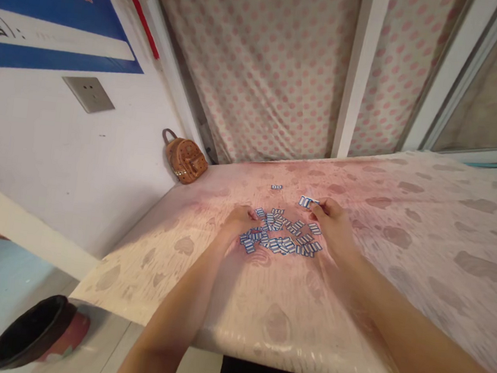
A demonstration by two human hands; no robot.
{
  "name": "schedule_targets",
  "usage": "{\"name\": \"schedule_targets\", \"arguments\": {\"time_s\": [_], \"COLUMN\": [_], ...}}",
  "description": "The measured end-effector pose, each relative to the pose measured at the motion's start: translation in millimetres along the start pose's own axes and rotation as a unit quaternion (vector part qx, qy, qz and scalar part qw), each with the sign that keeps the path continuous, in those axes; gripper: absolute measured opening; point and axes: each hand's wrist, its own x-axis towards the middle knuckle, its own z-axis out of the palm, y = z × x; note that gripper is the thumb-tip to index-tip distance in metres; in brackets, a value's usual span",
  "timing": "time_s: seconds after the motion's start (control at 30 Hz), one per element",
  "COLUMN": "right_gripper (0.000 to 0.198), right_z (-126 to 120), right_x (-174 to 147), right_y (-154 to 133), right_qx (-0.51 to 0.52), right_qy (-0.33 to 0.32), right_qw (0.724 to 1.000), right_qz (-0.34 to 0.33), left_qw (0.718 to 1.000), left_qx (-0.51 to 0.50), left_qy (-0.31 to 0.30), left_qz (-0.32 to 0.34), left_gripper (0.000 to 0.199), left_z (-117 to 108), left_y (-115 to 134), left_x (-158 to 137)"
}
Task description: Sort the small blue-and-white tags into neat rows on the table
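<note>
A loose pile of small blue-and-white striped cards (284,244) lies on the cloth-covered table, many of them overlapping. My right hand (337,225) is at the upper right of the pile, thumb and fingers pinched on one blue-and-white striped card (304,202). At the pile's left edge is my left hand (238,221), its fingers curled and its thumb against the nearest cards. Whatever may be between those fingers is too small to make out. One striped piece (276,187) lies apart, beyond the pile.
A brown mini backpack (186,158) stands at the table's back left corner against the wall. Patterned light cloth (278,321) covers the table. On the floor at lower left is a dark-rimmed bin (30,329). A dotted curtain (284,65) hangs behind.
</note>
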Motion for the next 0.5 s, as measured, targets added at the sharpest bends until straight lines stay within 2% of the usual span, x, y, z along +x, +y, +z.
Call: {"name": "schedule_targets", "arguments": {"time_s": [0.13, 0.23, 0.33, 0.4, 0.5], "right_gripper": [0.03, 0.029, 0.028, 0.027, 0.024], "right_z": [0.9, 0.4, 0.0, 0.7, 2.7], "right_x": [-2.1, -2.4, -1.9, -1.3, -0.7], "right_y": [-3.2, -1.3, 2.7, 4.6, 5.9], "right_qx": [0.002, -0.008, -0.018, -0.019, -0.018], "right_qy": [-0.004, -0.011, -0.021, -0.022, -0.022], "right_qw": [1.0, 1.0, 1.0, 1.0, 1.0], "right_qz": [0.007, 0.002, -0.001, -0.001, -0.007], "left_qw": [0.998, 0.998, 1.0, 1.0, 0.999], "left_qx": [-0.06, -0.058, -0.018, -0.013, -0.042], "left_qy": [0.022, 0.032, 0.01, 0.0, 0.031], "left_qz": [0.019, 0.012, 0.0, 0.002, 0.015], "left_gripper": [0.011, 0.022, 0.03, 0.026, 0.016], "left_z": [3.8, 1.8, 0.3, 1.1, 3.0], "left_y": [3.0, 5.8, 8.4, 9.5, 9.2], "left_x": [-1.6, -6.0, -10.6, -10.7, -6.9]}}
